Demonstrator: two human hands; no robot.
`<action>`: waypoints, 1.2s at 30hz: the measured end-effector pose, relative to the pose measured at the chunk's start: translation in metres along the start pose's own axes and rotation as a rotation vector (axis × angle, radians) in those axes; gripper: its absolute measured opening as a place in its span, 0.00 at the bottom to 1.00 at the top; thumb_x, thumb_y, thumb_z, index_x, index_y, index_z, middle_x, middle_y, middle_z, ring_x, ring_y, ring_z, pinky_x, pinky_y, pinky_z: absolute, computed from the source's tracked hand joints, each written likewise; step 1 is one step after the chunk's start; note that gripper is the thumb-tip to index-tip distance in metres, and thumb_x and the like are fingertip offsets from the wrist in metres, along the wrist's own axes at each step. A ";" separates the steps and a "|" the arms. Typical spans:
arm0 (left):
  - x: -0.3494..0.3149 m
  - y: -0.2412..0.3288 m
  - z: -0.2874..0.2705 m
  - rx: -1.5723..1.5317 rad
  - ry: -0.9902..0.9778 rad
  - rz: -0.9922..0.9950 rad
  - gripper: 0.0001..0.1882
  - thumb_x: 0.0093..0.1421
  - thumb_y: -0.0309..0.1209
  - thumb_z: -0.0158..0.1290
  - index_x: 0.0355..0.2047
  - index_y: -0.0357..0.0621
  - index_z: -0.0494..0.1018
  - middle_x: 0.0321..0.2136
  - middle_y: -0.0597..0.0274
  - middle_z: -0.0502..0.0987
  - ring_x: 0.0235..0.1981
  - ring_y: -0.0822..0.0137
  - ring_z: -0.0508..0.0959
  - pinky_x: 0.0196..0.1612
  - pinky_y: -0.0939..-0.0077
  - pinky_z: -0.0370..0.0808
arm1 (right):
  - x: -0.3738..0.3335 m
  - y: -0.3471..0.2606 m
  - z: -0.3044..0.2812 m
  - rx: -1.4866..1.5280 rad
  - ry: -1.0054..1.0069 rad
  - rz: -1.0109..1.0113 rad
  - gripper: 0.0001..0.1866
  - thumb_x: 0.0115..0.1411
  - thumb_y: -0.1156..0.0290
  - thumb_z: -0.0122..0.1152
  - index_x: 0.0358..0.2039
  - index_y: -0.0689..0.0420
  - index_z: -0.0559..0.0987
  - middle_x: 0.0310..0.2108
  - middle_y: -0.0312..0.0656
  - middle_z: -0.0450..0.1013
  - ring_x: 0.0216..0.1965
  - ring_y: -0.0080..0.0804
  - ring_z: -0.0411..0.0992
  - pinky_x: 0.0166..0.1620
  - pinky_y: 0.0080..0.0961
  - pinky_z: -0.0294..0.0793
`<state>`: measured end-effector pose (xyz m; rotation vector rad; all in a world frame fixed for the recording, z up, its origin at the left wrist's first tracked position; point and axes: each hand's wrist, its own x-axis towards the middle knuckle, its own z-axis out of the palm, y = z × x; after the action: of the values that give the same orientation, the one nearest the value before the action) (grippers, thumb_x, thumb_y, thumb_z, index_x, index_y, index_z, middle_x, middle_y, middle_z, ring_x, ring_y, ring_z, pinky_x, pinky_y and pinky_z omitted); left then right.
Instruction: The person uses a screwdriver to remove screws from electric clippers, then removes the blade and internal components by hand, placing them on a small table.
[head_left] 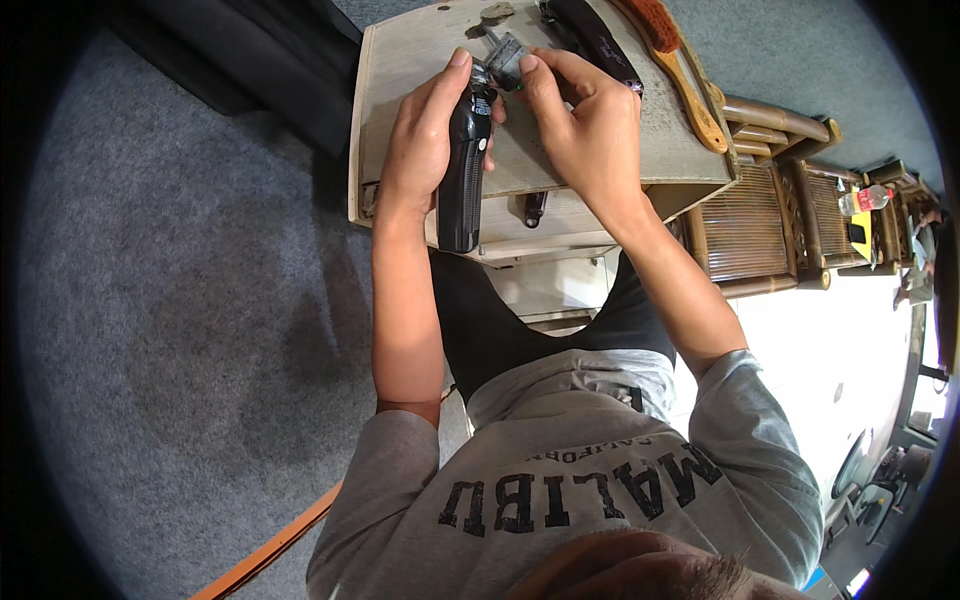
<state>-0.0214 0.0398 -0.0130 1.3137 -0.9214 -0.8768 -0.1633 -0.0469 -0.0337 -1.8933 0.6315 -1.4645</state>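
Observation:
My left hand (418,145) is wrapped round a black hair clipper (462,190), its body hanging past the near edge of the small wooden cabinet (400,60). Between thumb and fingers of my right hand (600,135) is a small grey clipper blade head (508,62) with pale dust on it. This piece sits right by the upper end of the clipper; whether the two touch is hard to tell. Behind my right hand, a second dark clipper (592,45) lies on the cabinet top. A little clump of hair (496,13) rests near the far edge.
A wooden-handled brush (690,95) with reddish-brown bristles lies along the cabinet's right side. Below the top, an open compartment holds a dark object (535,208). Bamboo chairs (745,225) stand at the right, one bearing a bottle (866,200). Black cloth (250,60) hangs at the far left.

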 end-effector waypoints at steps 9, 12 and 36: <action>-0.002 -0.002 0.001 -0.099 0.006 0.059 0.29 0.77 0.54 0.44 0.44 0.38 0.80 0.26 0.62 0.80 0.18 0.75 0.77 0.22 0.78 0.77 | 0.004 0.012 0.001 0.178 0.006 0.200 0.15 0.73 0.66 0.61 0.42 0.66 0.87 0.24 0.44 0.84 0.27 0.24 0.84 0.33 0.23 0.79; -0.001 -0.007 -0.003 -0.170 0.016 0.071 0.31 0.78 0.55 0.42 0.46 0.38 0.80 0.28 0.62 0.80 0.21 0.76 0.77 0.22 0.78 0.77 | 0.003 0.015 0.001 0.243 0.015 0.214 0.15 0.72 0.66 0.62 0.43 0.66 0.87 0.24 0.44 0.84 0.27 0.23 0.83 0.33 0.23 0.78; -0.021 -0.006 -0.007 -0.473 -0.241 0.108 0.36 0.77 0.59 0.38 0.49 0.32 0.76 0.31 0.56 0.78 0.26 0.75 0.76 0.21 0.82 0.77 | 0.000 0.008 -0.004 -0.143 -0.210 -0.078 0.10 0.63 0.68 0.68 0.37 0.61 0.89 0.34 0.46 0.84 0.37 0.46 0.75 0.50 0.40 0.74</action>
<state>-0.0230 0.0613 -0.0207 0.7571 -0.8912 -1.1039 -0.1666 -0.0534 -0.0395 -2.1703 0.5816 -1.2731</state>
